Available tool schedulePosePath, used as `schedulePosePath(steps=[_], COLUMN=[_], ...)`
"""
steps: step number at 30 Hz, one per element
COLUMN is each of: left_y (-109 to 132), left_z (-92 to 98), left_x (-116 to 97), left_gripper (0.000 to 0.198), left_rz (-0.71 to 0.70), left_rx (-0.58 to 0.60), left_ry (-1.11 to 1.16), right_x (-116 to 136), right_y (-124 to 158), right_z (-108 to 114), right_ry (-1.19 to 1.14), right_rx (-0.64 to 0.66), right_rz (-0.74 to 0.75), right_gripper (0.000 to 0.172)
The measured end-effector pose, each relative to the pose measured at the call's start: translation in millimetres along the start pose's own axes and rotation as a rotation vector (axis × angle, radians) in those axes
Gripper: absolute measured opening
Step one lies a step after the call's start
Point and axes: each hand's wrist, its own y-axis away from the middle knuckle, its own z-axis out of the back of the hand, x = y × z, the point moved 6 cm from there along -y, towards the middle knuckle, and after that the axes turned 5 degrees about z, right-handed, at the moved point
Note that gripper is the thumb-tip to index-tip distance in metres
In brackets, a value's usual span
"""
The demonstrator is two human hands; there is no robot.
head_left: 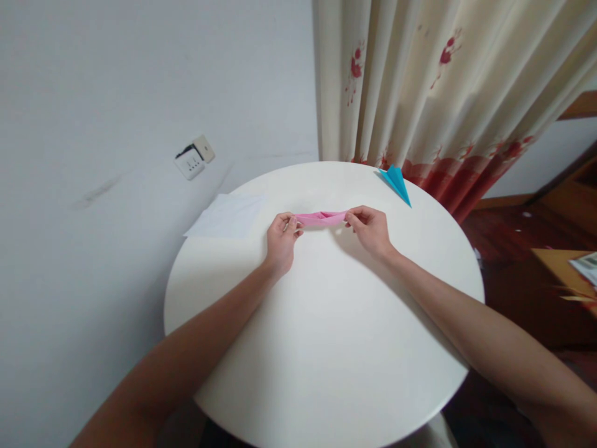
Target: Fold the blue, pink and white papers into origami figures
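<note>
Paper (321, 219), pink and folded into a long, narrow shape with a small peak at its middle, is being held crosswise over the table (326, 336), nearer the far edge than the near one. Its left end is being pinched between thumb and fingers by the left hand (281, 235); its right end is being gripped likewise by the right hand (370, 229). Whether its underside is being rested on the table cannot be told.

For handling this well, light and even pressure is probably being called for, since thin ends are easily being crushed. If one end is being pulled harder than the other, the middle folds are likely being strained and a tear is being risked; both ends are best being held level. By the far left edge a white sheet (228, 216) is lying, and at the far edge, right of the middle, a blue plane (397, 185) is being pointed towards the right edge.
</note>
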Motion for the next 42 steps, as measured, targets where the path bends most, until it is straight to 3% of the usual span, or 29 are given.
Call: schedulePosePath(steps=[8, 16, 24, 30, 35, 38, 42], left_y=[-1.8, -2.6, -2.3, -4.7, -7.8, -8.3, -8.0], left_z=[-1.2, -1.8, -3.0, 5.4, 7.7, 6.7, 6.9], left_x=[12.4, 11.6, 9.2, 9.8, 12.4, 11.2, 9.8], left_gripper=[0.019, 0.027, 0.025, 0.025, 0.027, 0.029, 0.030], left_rz=[0.200, 0.130, 0.133, 0.123, 0.116, 0.117, 0.139], left_rx=[-0.004, 0.027, -0.016, -0.076, -0.065, -0.058, -0.058], left_ry=[-0.003, -0.242, -0.224, -0.142, -0.143, -0.146, -0.161], right_x=[6.4, 10.4, 19.7, 32.6, 38.1, 24.3, -8.0], right_y=[14.1, 19.2, 22.6, 12.9, -29.6, -64.2, -97.6], right_z=[-15.2, -21.1, -28.2, -17.2, 15.4, 43.1, 74.0], right_ry=[0.221, 0.452, 0.567, 0.517, 0.591, 0.698, 0.824], right_rx=[0.189, 0.317, 0.476, 0.348, 0.154, 0.041, -0.007], right_rz=[0.056, 0.120, 0.262, 0.290, 0.348, 0.309, 0.205], right_gripper=[0.017, 0.015, 0.006, 0.012, 0.013, 0.013, 0.016])
